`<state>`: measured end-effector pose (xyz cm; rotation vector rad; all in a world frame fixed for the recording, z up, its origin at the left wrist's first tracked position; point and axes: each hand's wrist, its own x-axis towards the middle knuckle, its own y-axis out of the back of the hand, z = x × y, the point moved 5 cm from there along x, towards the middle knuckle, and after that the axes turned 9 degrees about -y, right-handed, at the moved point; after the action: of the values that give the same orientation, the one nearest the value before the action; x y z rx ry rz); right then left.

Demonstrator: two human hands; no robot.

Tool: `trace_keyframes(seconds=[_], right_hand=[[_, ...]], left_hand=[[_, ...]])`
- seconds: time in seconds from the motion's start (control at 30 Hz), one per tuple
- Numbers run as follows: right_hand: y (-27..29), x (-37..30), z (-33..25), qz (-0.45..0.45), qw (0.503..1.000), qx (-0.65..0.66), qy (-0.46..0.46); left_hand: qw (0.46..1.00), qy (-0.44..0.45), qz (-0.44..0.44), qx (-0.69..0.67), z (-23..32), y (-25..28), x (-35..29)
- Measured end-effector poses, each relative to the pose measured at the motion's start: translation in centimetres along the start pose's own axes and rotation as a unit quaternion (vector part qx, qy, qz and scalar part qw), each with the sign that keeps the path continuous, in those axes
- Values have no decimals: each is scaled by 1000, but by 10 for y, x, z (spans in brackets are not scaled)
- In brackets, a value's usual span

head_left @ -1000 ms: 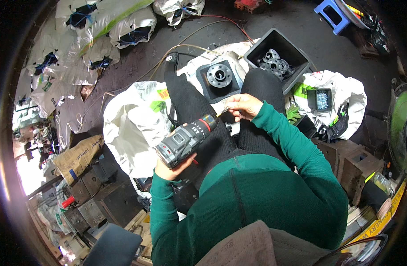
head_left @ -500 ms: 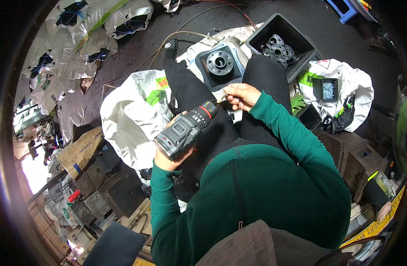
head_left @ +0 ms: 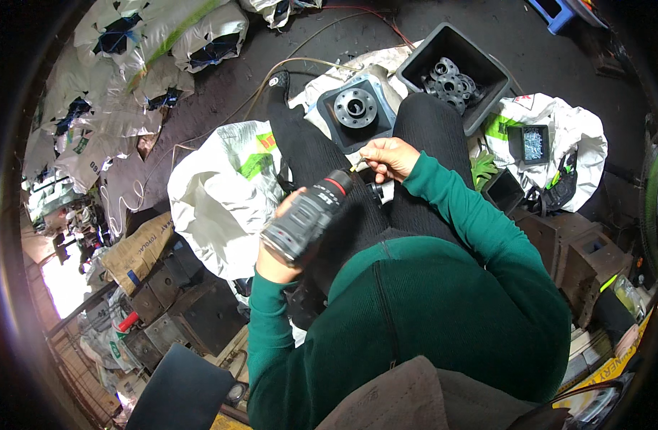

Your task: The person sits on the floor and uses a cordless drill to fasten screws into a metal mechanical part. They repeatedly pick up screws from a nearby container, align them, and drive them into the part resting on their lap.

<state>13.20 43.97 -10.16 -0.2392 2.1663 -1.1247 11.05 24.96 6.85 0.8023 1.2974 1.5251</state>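
Gripping power drill (head_left: 307, 222), left hand (head_left: 277, 264) aims its nose at right hand (head_left: 390, 159), which pinches small piece (head_left: 358, 163), too tiny to identify. Beyond right hand: flanged metal hub (head_left: 346, 113); right of that, dark bin (head_left: 486, 68) holding similar hubs (head_left: 451, 84).

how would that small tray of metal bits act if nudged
The tray looks stiff, given its straight walls. The metal bits appear loose, so they may slide or spill. Resting on a creased white sack, it might tip.
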Motion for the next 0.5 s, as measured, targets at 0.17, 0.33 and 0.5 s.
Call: trace_keyframes(seconds=[0.17, 0.33, 0.5], right_hand=[[6, 13, 2, -15, 998, 64, -18], [47, 27, -9, 135, 979, 129, 76], [94, 53, -55, 304, 939, -38, 154]], left_hand=[[991, 36, 67, -113, -13, 6, 17], [998, 23, 42, -49, -47, 0, 41], [929, 177, 171, -277, -82, -5, 50]])
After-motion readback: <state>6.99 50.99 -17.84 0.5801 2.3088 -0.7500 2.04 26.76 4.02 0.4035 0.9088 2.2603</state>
